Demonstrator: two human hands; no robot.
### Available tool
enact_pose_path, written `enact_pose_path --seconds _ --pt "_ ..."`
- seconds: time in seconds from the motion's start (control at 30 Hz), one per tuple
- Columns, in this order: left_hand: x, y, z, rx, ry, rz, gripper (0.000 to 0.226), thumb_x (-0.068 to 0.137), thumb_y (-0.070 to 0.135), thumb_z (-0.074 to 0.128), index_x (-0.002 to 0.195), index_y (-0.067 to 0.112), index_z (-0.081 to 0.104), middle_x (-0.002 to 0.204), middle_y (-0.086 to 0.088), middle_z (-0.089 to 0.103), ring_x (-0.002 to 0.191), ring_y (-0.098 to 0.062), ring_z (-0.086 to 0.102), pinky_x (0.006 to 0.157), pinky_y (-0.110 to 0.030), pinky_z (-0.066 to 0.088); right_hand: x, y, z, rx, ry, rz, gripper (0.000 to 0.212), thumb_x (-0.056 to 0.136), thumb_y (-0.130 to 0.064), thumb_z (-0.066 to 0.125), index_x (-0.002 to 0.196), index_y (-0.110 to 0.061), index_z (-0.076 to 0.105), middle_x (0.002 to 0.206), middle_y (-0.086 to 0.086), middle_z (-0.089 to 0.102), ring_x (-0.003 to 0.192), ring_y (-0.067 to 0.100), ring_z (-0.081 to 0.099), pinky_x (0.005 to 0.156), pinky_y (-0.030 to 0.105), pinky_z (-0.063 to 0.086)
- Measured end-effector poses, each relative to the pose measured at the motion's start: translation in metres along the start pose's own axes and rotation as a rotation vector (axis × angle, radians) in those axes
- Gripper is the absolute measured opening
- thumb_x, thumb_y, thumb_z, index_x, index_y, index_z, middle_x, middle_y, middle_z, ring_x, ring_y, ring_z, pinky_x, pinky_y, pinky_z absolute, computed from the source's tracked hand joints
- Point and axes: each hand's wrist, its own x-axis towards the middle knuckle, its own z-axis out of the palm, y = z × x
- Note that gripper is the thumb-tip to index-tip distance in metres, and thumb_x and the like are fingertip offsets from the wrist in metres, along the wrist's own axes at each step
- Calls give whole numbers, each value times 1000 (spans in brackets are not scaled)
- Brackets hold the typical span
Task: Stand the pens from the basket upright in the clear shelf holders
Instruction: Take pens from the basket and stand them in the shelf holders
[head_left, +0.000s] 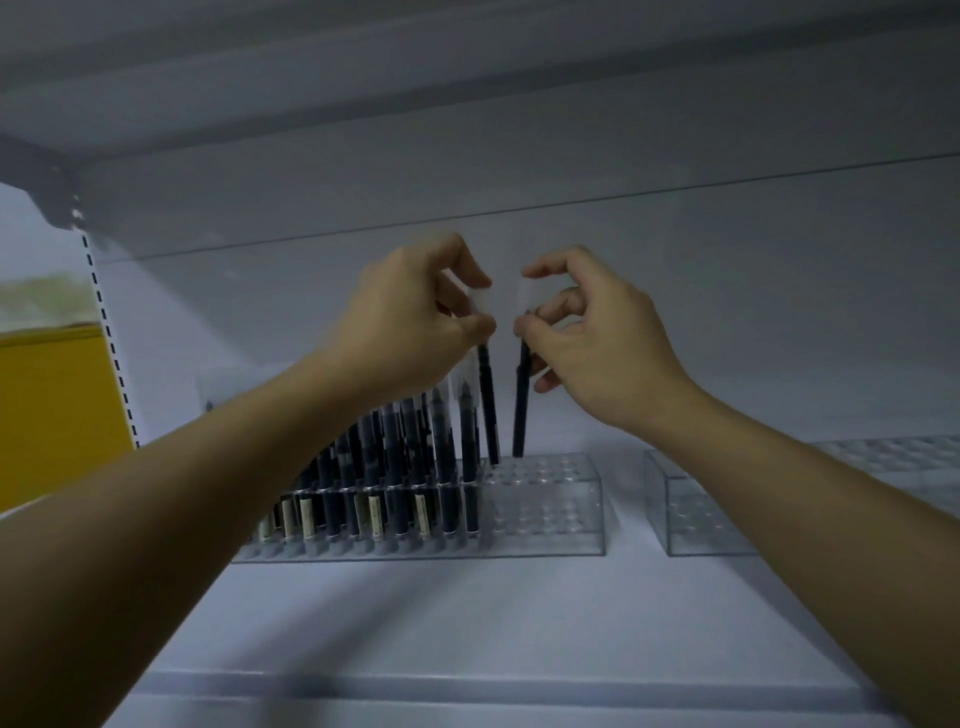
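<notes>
A clear holder stands on the white shelf, its left part filled with several upright dark pens with pale caps. My left hand pinches the cap end of one dark pen, whose tip sits at a hole in the holder's back row. My right hand pinches a second dark pen just to the right, its tip also at the back row. The holder's right part shows only bare holes. The basket is out of sight.
A second clear holder sits to the right on the shelf, partly behind my right forearm. The shelf above hangs close over my hands. A perforated upright and a yellow panel are at the left.
</notes>
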Motion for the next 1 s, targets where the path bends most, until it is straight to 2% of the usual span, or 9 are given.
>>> enact_pose_path --seconds 0.1,0.3,0.4,0.5,0.67,0.73,0.8,0.9,1.0 --pt "-3 -5 7 11 -47 -34 16 89 29 65 84 38 53 79 14 65 68 9 62 46 -3 40 -7 4 2 1 -24 -11 30 89 -15 67 113 -28 54 82 2 65 59 16 67 49 27 57" --pt "-5 -9 10 36 -56 -52 11 93 29 59 84 27 64 82 9 67 75 -1 62 55 -7 44 -19 14 6 -102 -81 -41 32 87 -22 69 109 -39 54 77 -9 64 66 8 67 69 40 60" --pt "-7 -9 11 81 -83 -56 23 95 39 53 87 22 66 86 4 69 70 -5 63 58 -17 46 -22 16 6 -96 -106 -18 30 87 -22 70 108 -38 54 76 -7 65 67 8 67 70 41 59" --pt "-10 -8 9 162 -89 -7 31 96 46 47 88 23 66 94 8 68 59 0 55 56 -16 39 -25 16 7 -93 -146 -1 28 88 -22 68 108 -37 55 80 -6 67 68 12 68 70 42 59" --pt "-16 -7 5 210 -104 63 27 95 47 46 114 35 60 93 22 58 64 11 52 65 -13 41 -28 17 4 -125 -154 -3 29 90 -24 66 113 -39 56 81 -9 68 68 8 69 70 36 59" --pt "-17 -6 6 255 -142 56 27 96 44 46 114 35 63 78 28 55 50 12 52 55 -9 37 -29 17 3 -155 -150 -15 32 90 -24 65 113 -44 56 80 -14 66 66 7 68 66 33 59" --pt "-17 -5 5 253 -146 39 25 96 44 46 109 35 64 81 26 59 48 9 56 49 -9 36 -31 18 1 -207 -157 -31 37 90 -23 62 117 -47 54 80 -15 65 66 6 67 66 31 58" --pt "-17 -5 2 228 -127 27 24 95 46 47 106 34 65 105 14 68 78 -11 67 74 -24 51 -32 19 0 -292 -177 -49 45 90 -24 60 126 -49 50 85 -19 62 69 2 65 69 27 57" --pt "-21 -1 1 269 -124 34 25 94 43 47 110 33 64 107 17 62 102 -10 58 106 -46 37 -32 19 -1 -352 -230 -37 53 90 -26 59 132 -52 40 95 -20 59 77 1 63 73 26 55"
